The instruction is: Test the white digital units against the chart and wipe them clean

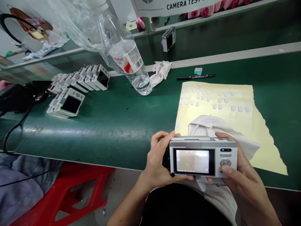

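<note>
A silver digital camera [203,143] is held level between my two hands, its lit screen [192,161] facing me and a small blue light glowing beside it. My left hand [157,163] grips its left end, fingers at the top corner and under the bottom edge. Around the right end wraps my right hand [244,175], with the thumb on the buttons below the round dial and a finger along the top. Just beyond the camera, a white cloth [211,124] lies on a torn yellow sheet [237,91] that carries rows of small pale stickers [214,106].
A water bottle [131,62] stands left of the sheet, near a crumpled cloth [162,70]. A black marker [196,77] lies behind the sheet. Several cameras [80,80] are lined up at left; another camera [168,39] sits at the back. A red stool [77,188] is below.
</note>
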The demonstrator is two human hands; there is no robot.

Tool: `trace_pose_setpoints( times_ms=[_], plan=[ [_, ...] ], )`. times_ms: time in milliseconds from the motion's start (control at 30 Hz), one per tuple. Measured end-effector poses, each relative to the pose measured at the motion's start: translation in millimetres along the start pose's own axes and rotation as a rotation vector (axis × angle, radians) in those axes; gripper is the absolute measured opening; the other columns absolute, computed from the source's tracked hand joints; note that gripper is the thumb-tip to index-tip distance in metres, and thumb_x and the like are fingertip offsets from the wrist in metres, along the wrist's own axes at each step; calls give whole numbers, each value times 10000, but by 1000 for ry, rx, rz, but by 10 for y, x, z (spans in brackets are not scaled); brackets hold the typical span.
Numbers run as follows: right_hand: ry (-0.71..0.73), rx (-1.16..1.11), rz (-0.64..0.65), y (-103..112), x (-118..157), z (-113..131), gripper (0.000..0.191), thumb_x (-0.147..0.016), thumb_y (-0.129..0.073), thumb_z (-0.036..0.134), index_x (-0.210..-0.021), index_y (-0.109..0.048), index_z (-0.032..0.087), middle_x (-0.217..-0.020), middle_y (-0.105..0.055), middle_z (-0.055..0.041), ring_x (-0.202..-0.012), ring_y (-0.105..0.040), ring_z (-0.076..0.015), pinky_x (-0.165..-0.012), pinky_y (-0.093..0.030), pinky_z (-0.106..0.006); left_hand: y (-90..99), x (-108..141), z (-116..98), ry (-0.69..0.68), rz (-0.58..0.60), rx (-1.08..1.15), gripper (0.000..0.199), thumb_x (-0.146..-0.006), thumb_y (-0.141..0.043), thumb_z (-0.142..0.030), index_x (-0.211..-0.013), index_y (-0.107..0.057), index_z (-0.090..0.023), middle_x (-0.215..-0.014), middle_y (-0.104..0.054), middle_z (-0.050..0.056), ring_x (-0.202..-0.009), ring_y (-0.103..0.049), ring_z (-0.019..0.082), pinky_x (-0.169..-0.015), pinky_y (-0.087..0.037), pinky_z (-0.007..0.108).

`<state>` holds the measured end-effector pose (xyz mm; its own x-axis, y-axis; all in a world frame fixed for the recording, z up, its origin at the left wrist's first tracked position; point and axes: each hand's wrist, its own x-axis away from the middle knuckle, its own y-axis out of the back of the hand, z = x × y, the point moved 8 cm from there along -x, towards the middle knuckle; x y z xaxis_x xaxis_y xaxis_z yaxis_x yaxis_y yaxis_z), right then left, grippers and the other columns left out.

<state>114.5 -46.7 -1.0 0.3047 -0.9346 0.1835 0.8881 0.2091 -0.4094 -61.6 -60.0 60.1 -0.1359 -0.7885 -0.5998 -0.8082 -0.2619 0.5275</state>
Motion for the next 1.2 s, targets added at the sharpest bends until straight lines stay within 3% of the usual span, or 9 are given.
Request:
trace_pose_setpoints(
  times_ms=[100, 333, 533, 800, 1000, 1200],
  plan=[
    [9, -15, 35, -33, -6, 12, 542, -831, -602, 339, -1320, -369, 372, -966, -600, -24, -607, -592, -154, -564, -568, -311, -2, 1, 5, 4, 3, -13, 962, -574, -766, -589, -1355, -384, -178, -1072, -637, 132, -1090, -453, 279, -901, -470, 429],
    [37, 6, 76, -61, -30, 27, 579, -845, -558, 334, -1352, -279, 328, -922, -582, -40, -587, -587, -168, -566, -569, -340, -2, -1, -24, -38, 0, -54, 949, -595, -745, -602, -1356, -371, -175, -1075, -642, 124, -1061, -463, 269, -916, -452, 426],
    [35, -65, 58, -63, -41, 11, 529, -834, -573, 283, -1313, -357, 337, -897, -554, -8, -591, -582, -140, -518, -534, -259, -8, -1, -38, -67, 3, -81, 945, -611, -731, -608, -1355, -361, -158, -1091, -629, 111, -1062, -460, 258, -923, -453, 392],
    [42, -210, 8, -103, -73, 22, 460, -773, -635, 353, -1189, -441, 321, -824, -511, 16, -587, -545, -116, -469, -509, -207, -27, 14, -65, -116, -1, -154, 893, -654, -696, -613, -1334, -366, -140, -1097, -625, 114, -1033, -462, 262, -890, -469, 382],
    [12, -128, -77, -48, -86, 22, 451, -756, -649, 344, -1154, -441, 307, -760, -522, 21, -512, -502, -114, -398, -479, -211, -38, 13, -95, -139, -4, -203, 865, -684, -657, -631, -1319, -369, -118, -1081, -627, 117, -1044, -462, 263, -895, -468, 380],
    [-2, -133, -60, -81, -91, 35, 437, -755, -637, 347, -1145, -444, 313, -745, -529, 34, -458, -516, -94, -387, -452, -197, -26, 2, -122, -151, -17, -209, 853, -692, -658, -613, -1311, -378, -97, -1071, -626, 119, -1038, -473, 260, -894, -470, 377]
  ],
)
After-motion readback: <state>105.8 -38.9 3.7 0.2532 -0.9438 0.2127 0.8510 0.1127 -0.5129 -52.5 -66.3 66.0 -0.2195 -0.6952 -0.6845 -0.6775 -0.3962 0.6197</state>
